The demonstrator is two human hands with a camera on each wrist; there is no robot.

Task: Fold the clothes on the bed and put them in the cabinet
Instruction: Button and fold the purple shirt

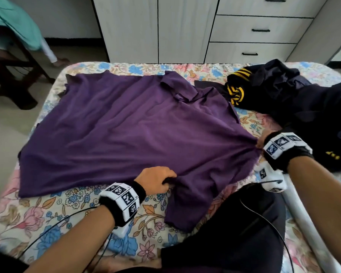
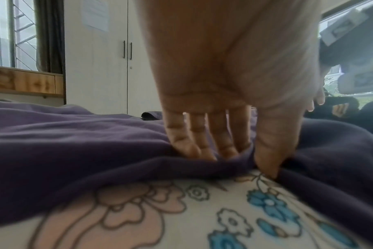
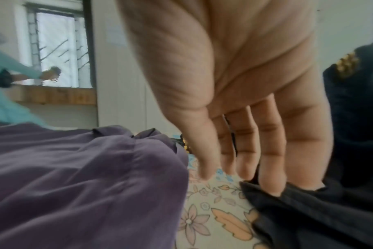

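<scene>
A purple shirt (image 1: pixel 136 125) lies spread flat across the flowered bed (image 1: pixel 47 213). My left hand (image 1: pixel 161 182) pinches a fold of the shirt's near edge between thumb and fingers (image 2: pixel 241 161); the purple shirt (image 2: pixel 74 143) bunches there. My right hand (image 1: pixel 264 139) is at the shirt's right edge, mostly hidden behind its wristband. In the right wrist view, the right hand (image 3: pixel 245 178) has straight fingers. Their tips touch the edge of a dark garment (image 3: pixel 309 219), with the purple shirt (image 3: pixel 74 176) beside the thumb, not held. A dark navy pile with yellow stripes (image 1: pixel 293 95) lies at the far right.
A white cabinet (image 1: pixel 156 30) with doors and drawers (image 1: pixel 260 32) stands beyond the bed's far edge. A dark wooden chair (image 1: pixel 12 75) and a person in teal (image 1: pixel 18 22) are at the far left. Dark cloth with a cable (image 1: pixel 234 223) and a white rail (image 1: pixel 307 223) lie near me.
</scene>
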